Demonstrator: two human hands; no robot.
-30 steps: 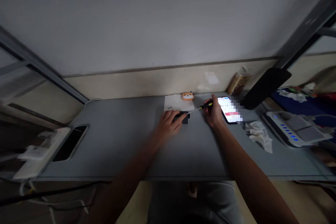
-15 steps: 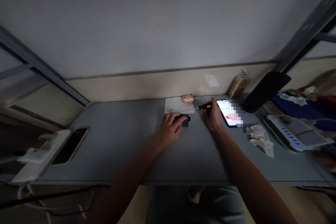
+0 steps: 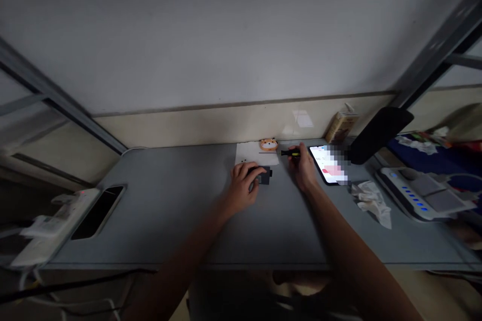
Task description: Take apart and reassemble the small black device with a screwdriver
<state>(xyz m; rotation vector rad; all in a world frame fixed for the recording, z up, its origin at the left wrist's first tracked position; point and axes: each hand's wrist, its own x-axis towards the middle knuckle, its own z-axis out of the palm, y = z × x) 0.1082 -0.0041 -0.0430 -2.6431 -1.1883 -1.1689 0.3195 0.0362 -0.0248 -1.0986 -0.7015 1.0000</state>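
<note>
My left hand (image 3: 243,184) rests on a small black device (image 3: 262,175) on the grey table (image 3: 169,210), fingers curled over its left end. My right hand (image 3: 302,166) is closed round a screwdriver (image 3: 289,153) with a black and yellow handle, its thin shaft pointing left over a white sheet of paper (image 3: 256,153). Tiny dark specks, perhaps screws, lie on the paper's left part. A small orange animal figure (image 3: 268,144) sits at the paper's far edge.
A lit phone (image 3: 327,164) lies right of my right hand. Crumpled tissue (image 3: 371,200), a carton (image 3: 340,126), a black lamp head (image 3: 378,128) and a white device with blue lights (image 3: 422,193) lie to the right. At the left edge lie a dark phone (image 3: 98,204) and a power strip (image 3: 56,220).
My right hand has drawn the screwdriver up and away from the black device, so its tip now lies over the paper. My left hand stays on the device.
</note>
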